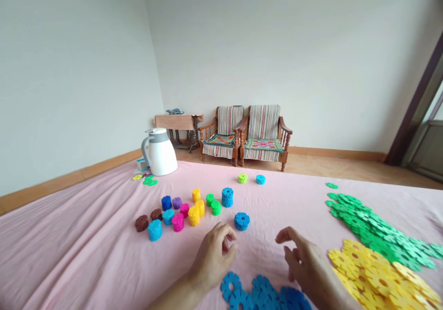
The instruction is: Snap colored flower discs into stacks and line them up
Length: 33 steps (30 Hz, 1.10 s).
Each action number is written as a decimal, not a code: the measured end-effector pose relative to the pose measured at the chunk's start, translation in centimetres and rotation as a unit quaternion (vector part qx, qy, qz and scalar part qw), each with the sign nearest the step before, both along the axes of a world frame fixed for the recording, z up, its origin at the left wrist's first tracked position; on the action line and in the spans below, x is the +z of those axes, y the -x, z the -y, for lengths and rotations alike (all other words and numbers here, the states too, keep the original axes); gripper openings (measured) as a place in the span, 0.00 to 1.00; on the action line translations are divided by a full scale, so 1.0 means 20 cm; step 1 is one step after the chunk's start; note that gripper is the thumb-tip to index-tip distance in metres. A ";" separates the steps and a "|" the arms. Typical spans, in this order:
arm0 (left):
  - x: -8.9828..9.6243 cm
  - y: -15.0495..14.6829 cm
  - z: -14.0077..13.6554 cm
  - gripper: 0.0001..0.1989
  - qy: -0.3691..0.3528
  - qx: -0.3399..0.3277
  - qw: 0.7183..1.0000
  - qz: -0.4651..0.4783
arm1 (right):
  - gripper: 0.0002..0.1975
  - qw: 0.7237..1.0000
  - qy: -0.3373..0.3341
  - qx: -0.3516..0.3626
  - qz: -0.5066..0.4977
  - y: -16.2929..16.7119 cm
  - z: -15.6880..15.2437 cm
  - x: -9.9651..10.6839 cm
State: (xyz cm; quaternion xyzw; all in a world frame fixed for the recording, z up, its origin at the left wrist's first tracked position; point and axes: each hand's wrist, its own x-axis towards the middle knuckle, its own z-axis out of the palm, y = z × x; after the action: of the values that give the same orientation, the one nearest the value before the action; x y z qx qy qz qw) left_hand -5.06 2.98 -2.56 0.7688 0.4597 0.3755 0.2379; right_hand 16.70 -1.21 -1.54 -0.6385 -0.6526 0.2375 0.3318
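1. Our left hand (pixel 215 254) hovered over the pink cloth (pixel 86 236) with its fingers curled inward; whether they pinched anything between them we could not tell.
2. Our right hand (pixel 306 264) hung just beside it, thumb and forefinger spread apart and grasping nothing.
3. A loose pile of blue flower-shaped pieces (pixel 263 294) lay at the near edge, directly below and between both hands, close to the left wrist.
4. One short blue stack (pixel 242 220) sat on the cloth just beyond the left hand's fingertips, apart from them.
5. Farther back stood a cluster of finished stacks: a taller blue one (pixel 227 197), yellow ones (pixel 195 211), green ones (pixel 213 204), magenta ones (pixel 180 217), and brown ones (pixel 147 220) at the left end.
6. To our right spread a yellow heap (pixel 377 273) of flat pieces, and behind it a green heap (pixel 370 229).
7. A white kettle (pixel 159 152) rested at the cloth's far left corner.
8. Two striped wooden armchairs (pixel 245 134) stood against the far wall.
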 end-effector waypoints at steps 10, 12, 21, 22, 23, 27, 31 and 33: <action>0.28 0.15 -0.25 0.14 -0.116 0.020 0.967 -0.225 | 0.11 0.998 -0.049 -0.024 0.014 -0.06 -0.01 -0.04; 0.32 0.17 -0.32 0.16 -0.114 0.023 0.945 -0.307 | 0.11 0.999 -0.045 -0.020 0.017 -0.07 0.00 -0.04; 0.32 0.14 -0.46 0.21 -0.103 -0.007 0.892 -0.440 | 0.13 0.999 -0.045 -0.011 0.006 -0.09 0.00 -0.04; 0.32 0.14 -0.47 0.21 -0.098 -0.007 0.891 -0.444 | 0.13 0.999 -0.046 -0.009 0.005 -0.09 0.00 -0.03; 0.32 0.14 -0.47 0.20 -0.091 -0.006 0.890 -0.448 | 0.13 0.999 -0.046 -0.007 0.005 -0.09 0.01 -0.03; 0.32 0.13 -0.49 0.18 -0.061 -0.001 0.886 -0.460 | 0.12 0.999 -0.048 -0.008 0.006 -0.08 0.00 -0.03; 0.31 0.13 -0.51 0.17 -0.044 -0.002 0.887 -0.460 | 0.12 0.999 -0.046 -0.008 0.009 -0.08 0.00 -0.04; 0.30 0.13 -0.51 0.17 -0.044 -0.001 0.888 -0.458 | 0.12 0.999 -0.045 -0.005 0.013 -0.09 0.00 -0.04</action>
State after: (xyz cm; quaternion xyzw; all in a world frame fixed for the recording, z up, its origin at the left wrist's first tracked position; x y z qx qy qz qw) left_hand -7.63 13.22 3.41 0.8653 0.5002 0.0015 -0.0324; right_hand 18.42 -1.24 -2.38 -0.6291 -0.6640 0.1975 0.3527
